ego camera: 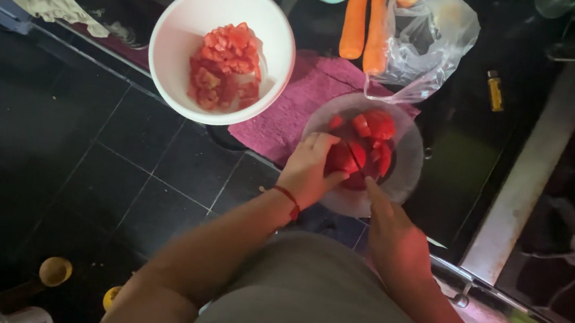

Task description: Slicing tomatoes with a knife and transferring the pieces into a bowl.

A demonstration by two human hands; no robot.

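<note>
Left hand (310, 168) is clamped, fingers curled, over a tomato (342, 159) on a glass plate (406, 172); right hand (392, 229) closes on a knife (357, 156) whose blade meets the fruit. Judged soft, wet and slippery, it bruises easily; best held from above, fingertips tucked clear of the edge.
</note>
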